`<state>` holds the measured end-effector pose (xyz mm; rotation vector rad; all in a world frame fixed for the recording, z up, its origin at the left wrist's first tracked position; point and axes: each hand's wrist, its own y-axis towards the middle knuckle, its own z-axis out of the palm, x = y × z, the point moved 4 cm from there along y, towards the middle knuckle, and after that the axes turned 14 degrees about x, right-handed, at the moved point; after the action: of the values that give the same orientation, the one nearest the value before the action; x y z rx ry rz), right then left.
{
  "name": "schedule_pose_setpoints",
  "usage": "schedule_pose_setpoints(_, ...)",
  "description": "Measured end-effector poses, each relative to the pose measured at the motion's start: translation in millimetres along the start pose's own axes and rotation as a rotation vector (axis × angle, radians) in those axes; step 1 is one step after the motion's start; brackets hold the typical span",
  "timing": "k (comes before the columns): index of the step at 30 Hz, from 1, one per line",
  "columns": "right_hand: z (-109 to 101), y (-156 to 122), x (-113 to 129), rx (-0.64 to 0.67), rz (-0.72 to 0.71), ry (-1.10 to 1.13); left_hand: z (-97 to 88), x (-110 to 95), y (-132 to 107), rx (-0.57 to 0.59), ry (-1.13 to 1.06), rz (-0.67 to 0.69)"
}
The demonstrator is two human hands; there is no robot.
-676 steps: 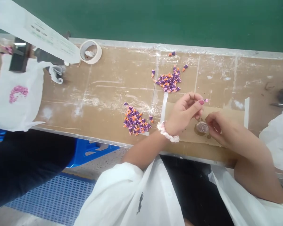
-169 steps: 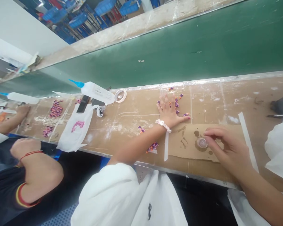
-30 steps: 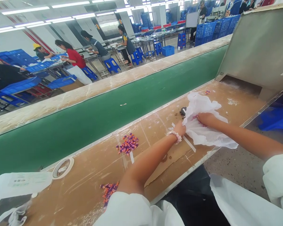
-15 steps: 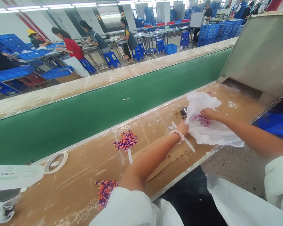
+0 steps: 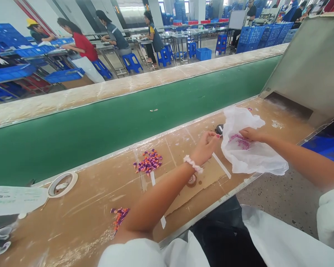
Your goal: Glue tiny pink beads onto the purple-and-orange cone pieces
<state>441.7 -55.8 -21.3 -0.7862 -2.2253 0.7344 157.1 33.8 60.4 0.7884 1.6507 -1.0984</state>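
My left hand [image 5: 207, 148], with a pale scrunchie [image 5: 193, 164] at its wrist, is above the board just left of a white thin sheet or bag [image 5: 247, 163]. Its thumb and fingertips are pinched together; what they hold, if anything, is too small to name. On the white sheet lies a patch of tiny pink-purple beads [image 5: 241, 142]. My right hand [image 5: 250, 134] reaches in from the right with curled fingers at the edge of these beads. Whatever is inside its fingers is hidden. A small black object [image 5: 219, 129] sits between the left fingertips and the sheet.
Purple-and-orange small pieces lie in a far pile [image 5: 150, 162] and a near pile [image 5: 119, 217], partly behind my arm. A tape roll [image 5: 62, 184] and paper [image 5: 16, 200] are left. A green belt [image 5: 128, 126] runs behind; a grey metal hood [image 5: 308, 70] stands right.
My left hand has drawn back leftward from the white sheet's edge, uncovering the white strip and a round brown item on the board. The right hand stays at the beads. The view has tilted slightly.
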Motion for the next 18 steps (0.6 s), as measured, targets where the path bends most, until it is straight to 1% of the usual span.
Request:
schedule_pose_setpoints(1,1,-2,-1,0.01,-0.003,0.059,-0.3,-5,-11,0.025,-0.051,0.051)
schedule_pose_setpoints(3,1,-5,-2,0.028,-0.015,0.174,1.1,-18,-35,0.113,-0.243,0.279)
schedule_pose_setpoints(5,2,-7,-1,0.049,-0.031,0.277,1.1,-33,-63,0.165,-0.291,0.489)
schedule_pose_setpoints(6,2,-8,0,0.063,-0.039,0.324,-0.3,-42,-78,0.158,-0.248,0.589)
schedule_pose_setpoints(7,3,-8,1,0.079,-0.047,0.367,-2.2,-51,-96,0.133,-0.158,0.676)
schedule_pose_setpoints(8,4,-9,3,0.098,-0.056,0.407,-5.1,-62,-115,0.08,-0.043,0.765)
schedule_pose_setpoints(10,5,-12,6,0.139,-0.077,0.481,-7.9,-83,-156,0.051,0.207,0.895)
schedule_pose_setpoints(11,6,-14,8,0.159,-0.088,0.515,-9.5,-91,-175,0.041,0.312,0.915)
schedule_pose_setpoints(12,6,-17,9,0.18,-0.099,0.546,-9.9,-98,-193,0.058,0.418,0.935)
schedule_pose_setpoints(13,6,-20,11,0.198,-0.109,0.575,-9.1,-101,-207,0.105,0.552,0.907)
schedule_pose_setpoints(14,6,-25,12,0.217,-0.117,0.6,-12.1,-100,-217,0.06,0.682,0.796)
schedule_pose_setpoints(15,5,-30,14,0.236,-0.123,0.622,-16.4,-97,-223,0.016,0.767,0.678)
schedule_pose_setpoints(16,5,-35,17,0.256,-0.127,0.638,-21.2,-95,-229,-0.017,0.722,0.709)
schedule_pose_setpoints(17,4,-40,19,0.274,-0.13,0.648,-24.8,-92,-233,-0.015,0.669,0.769)
schedule_pose_setpoints(18,4,-45,23,0.292,-0.133,0.654,-27.9,-89,-236,0.012,0.606,0.846)
